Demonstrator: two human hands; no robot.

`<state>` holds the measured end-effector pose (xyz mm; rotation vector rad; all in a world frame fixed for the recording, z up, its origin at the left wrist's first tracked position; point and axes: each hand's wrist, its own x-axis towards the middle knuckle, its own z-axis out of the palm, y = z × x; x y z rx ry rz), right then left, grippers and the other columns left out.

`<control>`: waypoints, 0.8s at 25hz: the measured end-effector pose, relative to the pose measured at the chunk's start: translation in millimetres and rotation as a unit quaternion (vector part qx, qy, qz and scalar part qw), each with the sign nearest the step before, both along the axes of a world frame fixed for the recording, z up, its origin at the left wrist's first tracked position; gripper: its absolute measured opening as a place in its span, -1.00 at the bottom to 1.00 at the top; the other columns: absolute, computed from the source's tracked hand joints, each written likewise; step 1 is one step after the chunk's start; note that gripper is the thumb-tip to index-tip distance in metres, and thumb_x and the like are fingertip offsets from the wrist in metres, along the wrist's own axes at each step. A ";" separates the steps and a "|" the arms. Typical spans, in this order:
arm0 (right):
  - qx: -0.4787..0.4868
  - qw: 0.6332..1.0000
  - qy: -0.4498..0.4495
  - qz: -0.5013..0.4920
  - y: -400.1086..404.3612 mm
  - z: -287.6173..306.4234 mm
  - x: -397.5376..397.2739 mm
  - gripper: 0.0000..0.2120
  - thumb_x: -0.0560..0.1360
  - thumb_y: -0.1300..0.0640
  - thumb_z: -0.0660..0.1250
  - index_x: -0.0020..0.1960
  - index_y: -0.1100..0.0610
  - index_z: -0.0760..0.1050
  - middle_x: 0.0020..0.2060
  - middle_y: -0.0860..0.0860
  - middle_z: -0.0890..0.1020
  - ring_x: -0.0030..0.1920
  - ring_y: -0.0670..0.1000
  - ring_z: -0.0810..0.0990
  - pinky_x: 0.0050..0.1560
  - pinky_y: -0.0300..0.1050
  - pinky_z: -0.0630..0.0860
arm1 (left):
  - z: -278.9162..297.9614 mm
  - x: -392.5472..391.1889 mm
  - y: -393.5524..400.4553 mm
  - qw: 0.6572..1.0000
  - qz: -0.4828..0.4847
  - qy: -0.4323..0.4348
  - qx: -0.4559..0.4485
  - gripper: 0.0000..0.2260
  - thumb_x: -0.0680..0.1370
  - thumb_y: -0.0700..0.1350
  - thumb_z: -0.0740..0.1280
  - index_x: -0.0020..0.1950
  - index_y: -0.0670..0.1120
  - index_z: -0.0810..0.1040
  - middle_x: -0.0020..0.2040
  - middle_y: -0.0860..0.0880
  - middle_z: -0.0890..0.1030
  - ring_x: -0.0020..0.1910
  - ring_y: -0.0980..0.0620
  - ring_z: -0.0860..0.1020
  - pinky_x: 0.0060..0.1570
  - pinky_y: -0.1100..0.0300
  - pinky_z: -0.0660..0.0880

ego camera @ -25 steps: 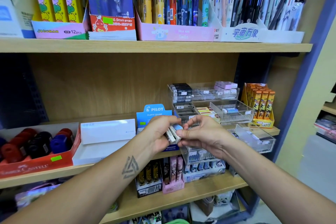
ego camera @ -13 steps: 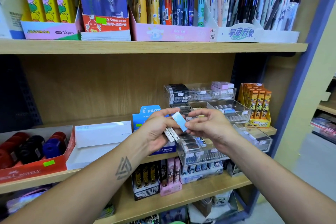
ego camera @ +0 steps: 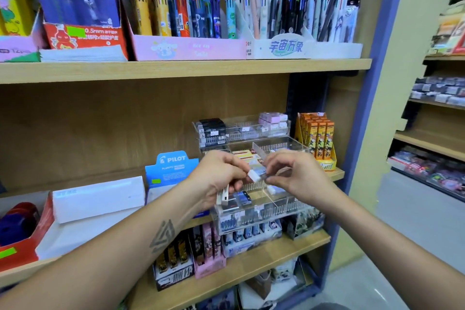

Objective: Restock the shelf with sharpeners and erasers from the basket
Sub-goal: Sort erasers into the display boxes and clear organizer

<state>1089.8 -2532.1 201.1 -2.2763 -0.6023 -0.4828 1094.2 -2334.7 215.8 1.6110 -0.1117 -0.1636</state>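
Both hands meet before the clear organizer (ego camera: 254,211): the left hand (ego camera: 219,178) grips stacked erasers (ego camera: 224,195), the right hand (ego camera: 297,176), at three o'clock, pinches one eraser (ego camera: 256,174).

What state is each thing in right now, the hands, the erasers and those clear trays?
left hand: curled, holding a small stack of erasers and touching the single eraser.
right hand: pinching the other end of the single eraser.
single eraser: white with a blue sleeve, held in the air between both hands.
clear trays: open-topped, partly filled.
Pilot box: upright on the shelf.
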 end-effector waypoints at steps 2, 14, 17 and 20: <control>-0.006 1.000 0.022 -0.006 -12.7 -2.4 -2.3 -0.79 0.35 0.20 0.59 -0.26 -0.03 0.59 -0.18 -0.09 0.67 -0.19 -0.12 0.65 -0.13 -0.21 0.61 | 0.2 1.6 -17.8 1.000 -0.008 0.002 0.001 -0.92 0.52 -0.38 0.30 -0.05 -0.35 0.59 -0.38 -0.21 0.60 -0.58 0.05 0.41 -0.64 0.31 0.24; -0.309 0.922 0.055 -0.229 -111.0 9.9 46.8 -0.72 0.42 0.14 0.50 0.14 0.06 0.65 0.06 0.03 0.64 0.12 0.08 0.58 -0.03 -0.15 0.45 | 4.4 24.5 -93.2 0.994 -0.027 0.104 -0.033 -0.91 0.57 -0.35 0.26 0.05 -0.34 0.48 -0.29 -0.22 0.58 -0.53 0.04 0.41 -0.61 0.29 0.27; -0.357 0.912 0.070 -0.190 -107.2 4.9 54.2 -0.71 0.40 0.20 0.50 0.11 0.05 0.64 0.02 0.00 0.64 0.00 0.02 0.57 -0.13 -0.21 0.37 | -1.6 23.7 -99.8 0.992 -0.036 0.115 -0.036 -0.89 0.57 -0.36 0.25 0.09 -0.33 0.46 -0.29 -0.23 0.56 -0.52 0.03 0.39 -0.61 0.32 0.25; -0.372 0.909 0.061 -0.179 -98.7 -0.5 66.0 -0.78 0.37 0.29 0.48 -0.06 0.05 0.59 -0.06 0.02 0.63 -0.03 0.07 0.60 -0.15 -0.15 0.48 | -6.2 26.9 -99.3 0.991 -0.033 0.120 -0.040 -0.80 0.56 -0.37 0.27 0.17 -0.37 0.46 -0.28 -0.24 0.57 -0.52 0.03 0.40 -0.62 0.32 0.25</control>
